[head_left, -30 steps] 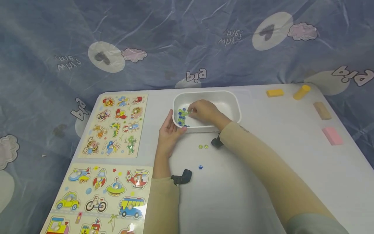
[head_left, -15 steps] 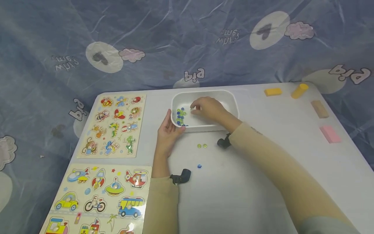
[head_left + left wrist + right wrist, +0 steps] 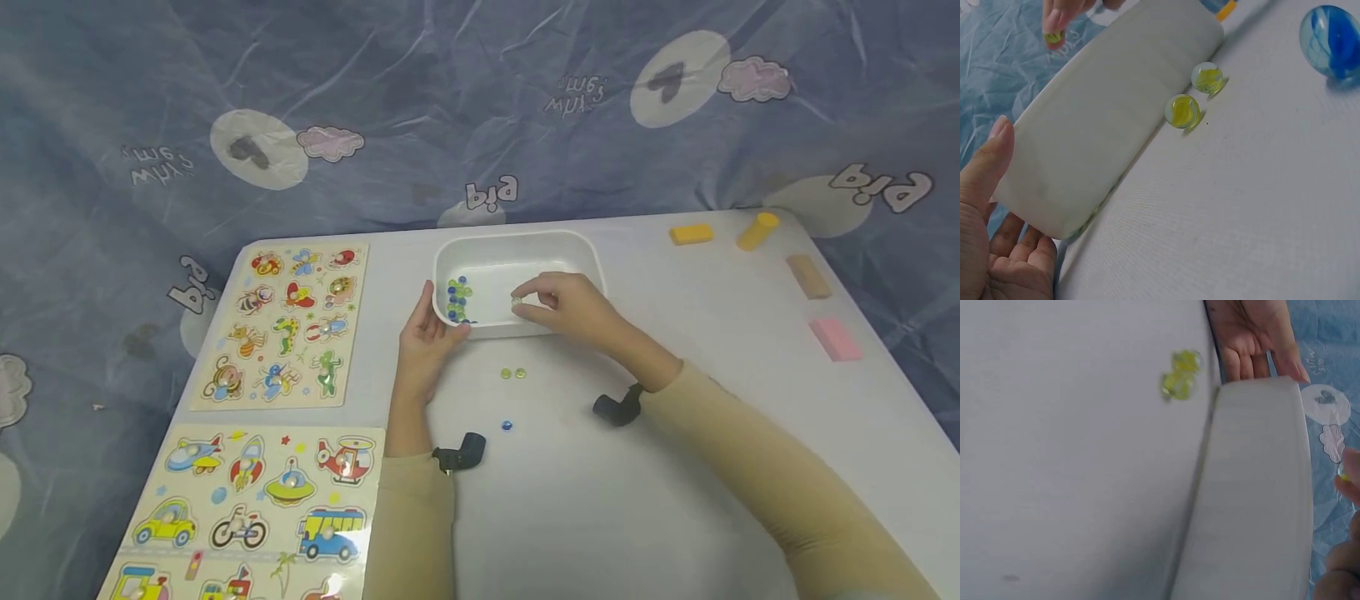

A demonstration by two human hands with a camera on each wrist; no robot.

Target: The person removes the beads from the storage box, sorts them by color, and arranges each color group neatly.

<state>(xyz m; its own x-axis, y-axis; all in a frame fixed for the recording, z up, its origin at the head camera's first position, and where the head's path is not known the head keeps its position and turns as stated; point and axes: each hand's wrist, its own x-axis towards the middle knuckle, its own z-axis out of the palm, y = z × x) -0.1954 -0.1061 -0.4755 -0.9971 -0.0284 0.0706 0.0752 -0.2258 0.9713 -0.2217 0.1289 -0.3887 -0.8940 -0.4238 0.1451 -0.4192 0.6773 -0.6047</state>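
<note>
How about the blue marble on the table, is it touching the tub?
Apart: the head view shows table and yellow marbles between blue marble and tub.

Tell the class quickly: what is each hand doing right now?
Left hand: closed, holding one end of the white tub.
Right hand: closed, pinching a yellow marble.

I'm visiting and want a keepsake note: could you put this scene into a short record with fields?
Left hand: holds the white tray at its left end
Right hand: pinches a yellowish marble over the tray
Inside tray: blue and yellow-green marbles, left end
Loose before tray: two yellow-green marbles, one blue marble
Right side: yellow block, yellow cylinder, brown block, pink block
Left side: bug puzzle, vehicle puzzle
</note>
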